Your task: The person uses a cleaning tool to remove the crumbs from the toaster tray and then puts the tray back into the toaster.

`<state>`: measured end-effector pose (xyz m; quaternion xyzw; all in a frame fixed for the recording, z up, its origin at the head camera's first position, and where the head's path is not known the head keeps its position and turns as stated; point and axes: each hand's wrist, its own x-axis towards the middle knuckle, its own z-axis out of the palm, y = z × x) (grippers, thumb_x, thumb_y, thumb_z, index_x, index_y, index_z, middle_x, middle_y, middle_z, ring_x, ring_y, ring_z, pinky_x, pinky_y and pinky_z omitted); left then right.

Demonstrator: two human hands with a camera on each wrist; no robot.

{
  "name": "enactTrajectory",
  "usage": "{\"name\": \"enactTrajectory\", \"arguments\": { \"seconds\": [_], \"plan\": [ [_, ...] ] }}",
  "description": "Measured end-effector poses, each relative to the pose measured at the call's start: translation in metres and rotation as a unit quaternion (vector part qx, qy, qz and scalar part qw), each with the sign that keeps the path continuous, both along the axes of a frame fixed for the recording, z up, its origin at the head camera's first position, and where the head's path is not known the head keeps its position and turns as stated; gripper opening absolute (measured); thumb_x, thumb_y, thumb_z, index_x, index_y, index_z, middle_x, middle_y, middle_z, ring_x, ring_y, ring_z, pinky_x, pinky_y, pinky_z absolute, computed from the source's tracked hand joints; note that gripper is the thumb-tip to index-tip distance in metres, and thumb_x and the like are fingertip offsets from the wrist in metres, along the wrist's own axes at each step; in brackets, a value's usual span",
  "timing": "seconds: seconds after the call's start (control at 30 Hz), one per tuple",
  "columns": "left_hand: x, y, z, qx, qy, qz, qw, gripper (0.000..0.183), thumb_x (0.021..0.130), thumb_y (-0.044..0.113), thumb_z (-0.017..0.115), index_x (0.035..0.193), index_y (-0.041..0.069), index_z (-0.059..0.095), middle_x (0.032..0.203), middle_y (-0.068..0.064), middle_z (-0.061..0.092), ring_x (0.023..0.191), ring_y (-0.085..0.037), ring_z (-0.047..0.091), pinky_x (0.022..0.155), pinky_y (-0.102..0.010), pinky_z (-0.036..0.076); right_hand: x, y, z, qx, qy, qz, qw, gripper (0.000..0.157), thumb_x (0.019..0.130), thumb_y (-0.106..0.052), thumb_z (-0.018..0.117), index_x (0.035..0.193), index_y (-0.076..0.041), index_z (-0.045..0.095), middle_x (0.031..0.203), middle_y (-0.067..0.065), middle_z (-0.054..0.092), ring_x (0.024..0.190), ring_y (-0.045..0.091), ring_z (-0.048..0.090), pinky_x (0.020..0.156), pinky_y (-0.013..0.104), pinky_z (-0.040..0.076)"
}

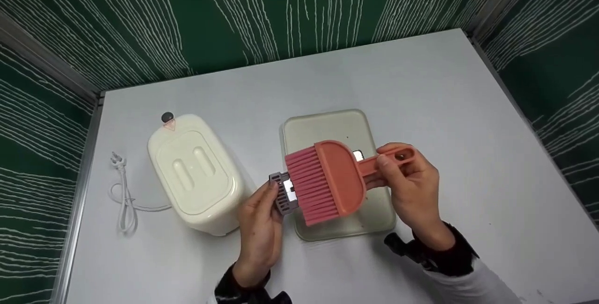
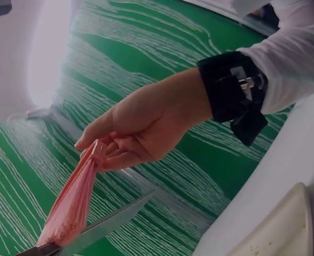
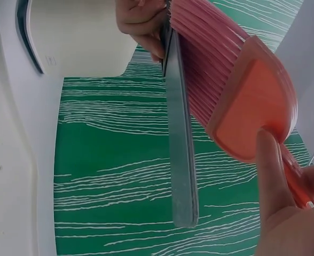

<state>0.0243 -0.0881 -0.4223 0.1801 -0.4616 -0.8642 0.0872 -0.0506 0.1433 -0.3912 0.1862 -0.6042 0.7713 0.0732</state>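
Note:
My left hand (image 1: pixel 259 229) grips the dark slotted end of a long, flat metal crumb tray (image 1: pixel 279 194). The metal strip (image 3: pixel 181 138) stretches away from those fingers in the right wrist view. In my right hand (image 1: pixel 416 187) is the handle of an orange brush (image 1: pixel 341 177) with pink bristles; the thumb lies along it. The bristles (image 3: pixel 207 58) overlap the crumb tray in the head view and hide most of it. Both things are held over a pale shallow tray (image 1: pixel 323 128), where small crumbs (image 2: pixel 256 248) lie.
Left of the pale tray stands a cream toaster (image 1: pixel 201 173) with a closed lid and a dark knob (image 1: pixel 167 117). Its white cord and plug (image 1: pixel 125 201) lie on the table further left. Green panels with white streaks (image 1: pixel 224 14) enclose the white table (image 1: pixel 444 89).

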Motion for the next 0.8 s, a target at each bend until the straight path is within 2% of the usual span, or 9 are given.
{"name": "enactTrajectory", "arguments": {
  "seconds": [0.2, 0.37, 0.53, 0.8],
  "plan": [
    [0.0, 0.0, 0.002, 0.007, 0.002, 0.008, 0.9999, 0.035, 0.109, 0.004, 0.048, 0.134, -0.02, 0.056, 0.122, -0.019, 0.067, 0.111, -0.023, 0.067, 0.095, -0.032, 0.056, -0.002, 0.002, 0.001, 0.008, 0.006, -0.033, 0.999, 0.009, 0.1, 0.009, 0.061, 0.106, 0.015, 0.063, 0.082, 0.016, 0.073, 0.064, 0.02, 0.075, 0.057, 0.031, 0.061],
    [0.0, 0.0, 0.002, 0.009, -0.002, 0.017, 0.9998, 0.034, 0.109, 0.003, 0.048, 0.132, -0.02, 0.057, 0.12, -0.019, 0.067, 0.108, -0.023, 0.067, 0.093, -0.032, 0.057, -0.005, 0.006, 0.002, 0.01, 0.03, -0.061, 0.998, 0.014, 0.099, 0.008, 0.063, 0.099, 0.02, 0.058, 0.08, 0.015, 0.071, 0.063, 0.02, 0.075, 0.057, 0.031, 0.061],
    [0.0, -0.001, 0.001, 0.005, 0.0, 0.021, 0.9998, 0.034, 0.109, 0.003, 0.048, 0.132, -0.02, 0.058, 0.12, -0.02, 0.067, 0.107, -0.022, 0.066, 0.091, -0.031, 0.057, -0.008, 0.009, 0.004, 0.028, 0.061, -0.093, 0.993, 0.009, 0.098, 0.011, 0.062, 0.095, 0.019, 0.059, 0.077, 0.012, 0.069, 0.06, 0.015, 0.072, 0.055, 0.025, 0.059],
    [-0.001, -0.003, 0.0, -0.003, 0.002, 0.022, 0.9997, 0.034, 0.109, 0.003, 0.047, 0.132, -0.019, 0.058, 0.123, -0.021, 0.067, 0.11, -0.024, 0.066, 0.091, -0.031, 0.057, -0.013, 0.016, 0.005, 0.038, 0.085, -0.126, 0.988, 0.009, 0.099, 0.01, 0.06, 0.095, 0.018, 0.059, 0.071, 0.01, 0.069, 0.05, 0.011, 0.064, 0.048, 0.019, 0.051]
  ]
}}
